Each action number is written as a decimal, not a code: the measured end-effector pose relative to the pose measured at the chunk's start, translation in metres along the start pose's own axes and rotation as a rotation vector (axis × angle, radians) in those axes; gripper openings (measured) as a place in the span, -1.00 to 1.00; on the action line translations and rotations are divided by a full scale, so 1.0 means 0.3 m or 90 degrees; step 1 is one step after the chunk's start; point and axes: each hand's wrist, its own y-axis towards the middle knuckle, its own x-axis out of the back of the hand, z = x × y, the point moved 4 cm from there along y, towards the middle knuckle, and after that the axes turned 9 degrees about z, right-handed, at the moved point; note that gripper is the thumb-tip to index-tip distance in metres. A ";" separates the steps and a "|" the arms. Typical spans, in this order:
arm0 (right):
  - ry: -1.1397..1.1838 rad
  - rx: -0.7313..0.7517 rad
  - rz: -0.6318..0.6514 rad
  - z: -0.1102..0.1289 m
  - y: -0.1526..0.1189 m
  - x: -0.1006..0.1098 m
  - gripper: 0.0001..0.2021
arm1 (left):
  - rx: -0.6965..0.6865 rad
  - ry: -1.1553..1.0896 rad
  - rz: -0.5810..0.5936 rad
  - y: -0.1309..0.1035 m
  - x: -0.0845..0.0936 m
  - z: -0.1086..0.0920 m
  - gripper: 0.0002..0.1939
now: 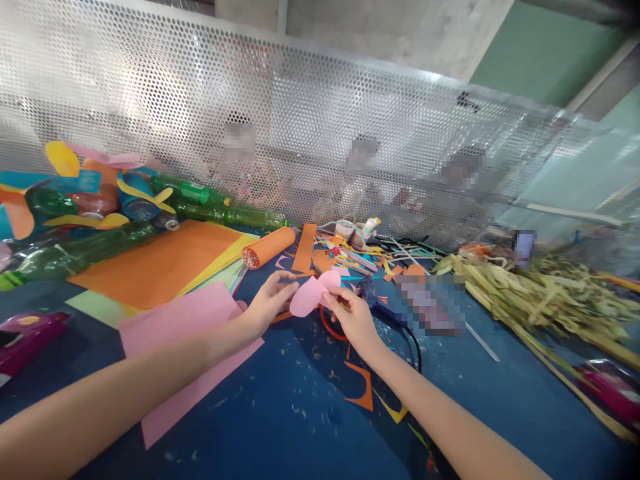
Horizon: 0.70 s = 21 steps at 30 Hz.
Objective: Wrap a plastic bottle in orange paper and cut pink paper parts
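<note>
A pink paper cut-out [309, 297] with rounded lobes is held up in front of me above the blue table. My right hand [353, 319] pinches it near its middle between thumb and fingers. At its left lobe, my left hand [271, 301] has thumb and fingers bent together on the paper's edge. Red-handled scissors [331, 327] lie beneath the hands, partly hidden. Beside my right hand is a blue glue gun [383, 308] with a black cord. A pink paper sheet [185, 347] lies below my left forearm.
Orange sheets [165, 260], an orange-wrapped roll [270, 247] and green bottles [90, 250] are at the left. Paper scraps [363, 387] and dry husks [545, 293] lie at the right. Behind a perforated metal screen [310, 100] are several people.
</note>
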 end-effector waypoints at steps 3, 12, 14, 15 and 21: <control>0.031 0.000 -0.030 0.006 -0.001 0.010 -0.72 | 0.004 0.001 0.021 0.003 -0.001 0.003 -0.63; 0.180 0.019 -0.071 0.023 -0.003 0.014 -0.52 | -0.042 0.197 0.033 0.006 0.016 0.001 -0.67; 0.255 0.020 -0.099 0.021 -0.003 0.018 -0.34 | -0.053 0.212 0.046 0.007 0.012 -0.001 -0.61; 0.286 0.012 -0.111 0.017 -0.002 0.020 -0.28 | -0.058 0.214 0.051 0.007 0.009 -0.003 -0.56; 0.308 -0.057 -0.063 -0.008 0.011 0.011 -0.53 | -0.045 0.267 0.015 0.001 -0.003 -0.024 -0.70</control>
